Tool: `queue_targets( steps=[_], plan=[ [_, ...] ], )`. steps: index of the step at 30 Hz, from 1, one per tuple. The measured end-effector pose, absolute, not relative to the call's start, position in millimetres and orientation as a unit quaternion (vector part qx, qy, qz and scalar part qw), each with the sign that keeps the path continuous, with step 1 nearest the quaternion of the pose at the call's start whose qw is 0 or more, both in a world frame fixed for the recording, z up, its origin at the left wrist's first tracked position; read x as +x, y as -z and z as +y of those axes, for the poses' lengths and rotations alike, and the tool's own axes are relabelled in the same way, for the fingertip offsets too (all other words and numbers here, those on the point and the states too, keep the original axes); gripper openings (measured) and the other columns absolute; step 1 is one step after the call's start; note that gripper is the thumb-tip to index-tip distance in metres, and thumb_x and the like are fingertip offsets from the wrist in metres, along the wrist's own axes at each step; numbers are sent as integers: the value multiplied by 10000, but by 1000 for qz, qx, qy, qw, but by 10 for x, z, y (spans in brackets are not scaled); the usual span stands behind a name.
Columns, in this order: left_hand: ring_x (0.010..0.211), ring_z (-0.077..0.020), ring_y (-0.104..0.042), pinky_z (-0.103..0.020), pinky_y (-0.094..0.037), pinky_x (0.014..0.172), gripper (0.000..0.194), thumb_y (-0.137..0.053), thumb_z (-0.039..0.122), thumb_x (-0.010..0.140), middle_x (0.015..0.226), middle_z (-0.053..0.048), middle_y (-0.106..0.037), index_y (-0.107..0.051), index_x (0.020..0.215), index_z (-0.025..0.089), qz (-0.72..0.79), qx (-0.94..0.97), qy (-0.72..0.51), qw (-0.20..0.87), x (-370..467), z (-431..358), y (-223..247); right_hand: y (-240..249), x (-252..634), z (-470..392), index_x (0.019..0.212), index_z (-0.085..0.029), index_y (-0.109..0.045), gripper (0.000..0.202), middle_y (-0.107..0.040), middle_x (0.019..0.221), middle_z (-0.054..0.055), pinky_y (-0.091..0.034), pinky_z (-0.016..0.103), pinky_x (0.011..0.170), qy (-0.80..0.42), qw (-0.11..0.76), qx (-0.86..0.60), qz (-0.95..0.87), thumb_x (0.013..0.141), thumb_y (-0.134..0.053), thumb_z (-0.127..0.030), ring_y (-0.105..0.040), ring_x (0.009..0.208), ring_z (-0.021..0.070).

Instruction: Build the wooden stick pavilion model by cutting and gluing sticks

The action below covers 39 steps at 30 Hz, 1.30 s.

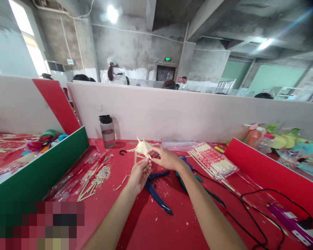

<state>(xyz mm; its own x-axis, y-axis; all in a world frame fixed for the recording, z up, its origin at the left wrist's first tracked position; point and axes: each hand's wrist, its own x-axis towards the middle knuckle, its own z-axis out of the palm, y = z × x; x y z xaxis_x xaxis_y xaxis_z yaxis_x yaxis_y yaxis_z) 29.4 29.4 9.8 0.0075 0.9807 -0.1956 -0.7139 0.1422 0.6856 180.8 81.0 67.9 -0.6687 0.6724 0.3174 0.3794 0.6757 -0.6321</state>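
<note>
A small pavilion-like model of pale wooden sticks (pixel 143 147), with a pointed roof and thin legs, stands on the red table (pixel 135 222) just beyond my hands. My left hand (pixel 141 173) is closed in a pinch at the model's near side. Above and to its right, my right hand (pixel 163 158) pinches beside the roof's lower edge, its fingertips nearly meeting those of the left. Whatever small piece lies between the fingertips is too small to make out. Blue-handled pliers (pixel 158 198) lie under and right of my left hand.
A water bottle (pixel 107 132) stands back left. Loose sticks and cut bits (pixel 101 175) lie left, bundled sticks (pixel 214 159) right. Black cables (pixel 242 201) run to a purple power strip (pixel 293 222). Green (pixel 41 170) and red (pixel 273 170) dividers flank the table. People sit beyond the white partition (pixel 172 114).
</note>
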Motion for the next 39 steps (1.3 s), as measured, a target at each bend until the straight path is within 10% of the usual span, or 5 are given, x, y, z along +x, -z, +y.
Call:
queue_targets(
  steps=[39],
  plan=[
    [549, -68, -638, -144, -537, 563, 71, -726, 137, 835, 678, -27, -686, -659, 818, 123, 349, 196, -618, 676, 307, 304, -147, -657, 1822, 832, 1076, -208, -568, 281, -739, 967, 38, -525, 280, 807, -278, 280, -305, -867, 847, -570, -45, -717, 914, 166]
  ],
)
